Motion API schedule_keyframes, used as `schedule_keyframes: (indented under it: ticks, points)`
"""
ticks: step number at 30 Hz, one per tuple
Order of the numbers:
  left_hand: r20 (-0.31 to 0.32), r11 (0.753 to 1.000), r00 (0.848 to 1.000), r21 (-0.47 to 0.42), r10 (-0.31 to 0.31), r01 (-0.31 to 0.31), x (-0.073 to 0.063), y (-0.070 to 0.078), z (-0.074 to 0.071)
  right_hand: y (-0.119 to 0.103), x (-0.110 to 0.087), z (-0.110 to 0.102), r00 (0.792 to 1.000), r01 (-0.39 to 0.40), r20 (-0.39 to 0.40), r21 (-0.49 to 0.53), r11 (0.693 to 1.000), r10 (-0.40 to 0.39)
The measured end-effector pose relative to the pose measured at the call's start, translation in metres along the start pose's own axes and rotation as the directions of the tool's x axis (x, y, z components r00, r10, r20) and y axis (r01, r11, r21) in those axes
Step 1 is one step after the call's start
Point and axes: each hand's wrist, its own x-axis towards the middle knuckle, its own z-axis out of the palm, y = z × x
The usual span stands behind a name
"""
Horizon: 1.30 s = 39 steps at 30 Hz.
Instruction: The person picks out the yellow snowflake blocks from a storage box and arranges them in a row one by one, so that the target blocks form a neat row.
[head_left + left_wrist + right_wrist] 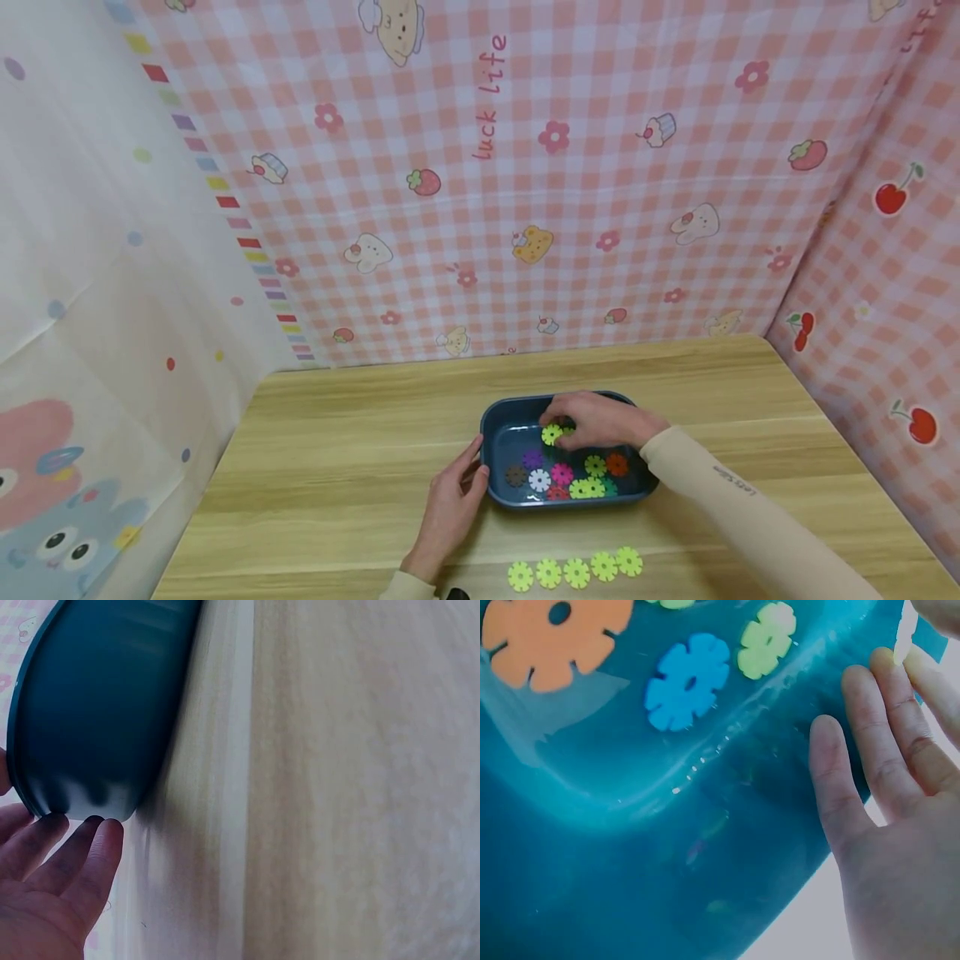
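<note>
My left hand [452, 497] rests at the left end of a dark blue tray [491, 504]. In the left wrist view its fairly straight fingers [105, 844] touch the tray's outer wall. Over the inside of the tray, my right hand [597, 421] pinches a yellow-green notched disc [551, 434]; the right wrist view shows that disc [905, 634] edge-on between thumb and fingertips. Loose discs lie on the tray floor, among them a white one [539, 480], a purple one [532, 458], a pink one [562, 474], an orange one [617, 464] and a blue one [688, 682].
On the wooden table [337, 467], in front of the tray, several yellow-green discs [577, 572] lie in a row. Behind the table hangs a pink checked cloth [465, 225], with patterned cloths at both sides.
</note>
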Motion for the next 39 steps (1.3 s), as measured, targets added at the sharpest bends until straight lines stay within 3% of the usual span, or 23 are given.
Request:
schedule_keyframes:
  ticks: [17,30,39]
  points:
    - [-0.015,1.0,1.0,0.016,-0.004,0.005,-0.001,0.001,0.001,-0.011,-0.017,-0.017,0.998,-0.011,-0.064,0.032,0.999,0.013]
    - [-0.024,0.999,0.999,0.008,0.033,-0.033,-0.001,-0.003,0.002,-0.019,-0.039,-0.023,0.988,0.067,-0.138,0.028,0.997,-0.062]
    - [-0.009,1.0,1.0,0.007,0.015,-0.015,0.0,-0.001,0.001,-0.021,-0.051,-0.02,0.971,0.124,-0.207,0.025,0.992,-0.116]
